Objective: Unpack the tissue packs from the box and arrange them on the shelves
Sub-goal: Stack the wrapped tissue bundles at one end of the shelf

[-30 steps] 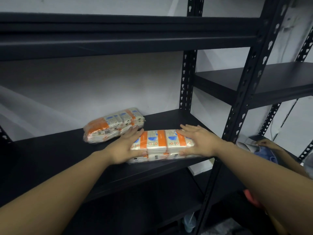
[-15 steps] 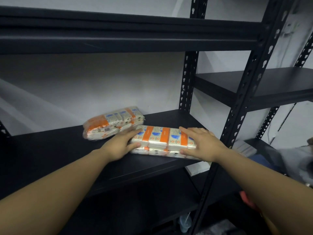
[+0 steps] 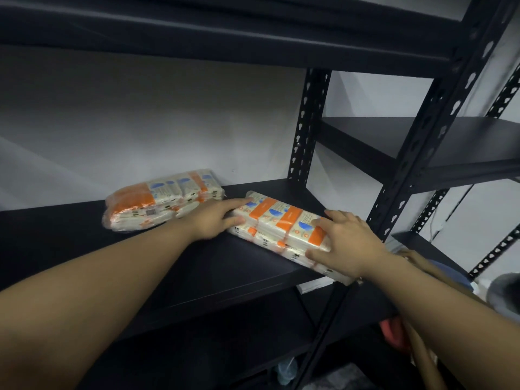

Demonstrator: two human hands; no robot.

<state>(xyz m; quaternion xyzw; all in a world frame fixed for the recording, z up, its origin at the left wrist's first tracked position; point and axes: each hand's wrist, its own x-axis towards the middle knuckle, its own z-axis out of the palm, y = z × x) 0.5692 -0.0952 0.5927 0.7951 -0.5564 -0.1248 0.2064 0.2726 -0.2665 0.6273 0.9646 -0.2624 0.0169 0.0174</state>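
A black metal shelf board (image 3: pixel 168 266) runs across the middle of the view, and two plastic-wrapped bundles of white tissue packs with orange bands lie on it. The nearer tissue bundle (image 3: pixel 281 223) sits skewed at about 3 o'clock from centre, its near right corner jutting over the shelf's front edge beside the black perforated front upright (image 3: pixel 408 164). The left hand (image 3: pixel 213 220) lies against the bundle's left end, fingers straight and slightly apart, the forefinger on top, the thumb at the side. The right hand (image 3: pixel 349 249) rests flat on the right end, fingers spread over the top, thumb along the front face. The second tissue bundle (image 3: pixel 160 201) lies at 9 o'clock of the first, near the white wall (image 3: pixel 168 130), close by the left hand.
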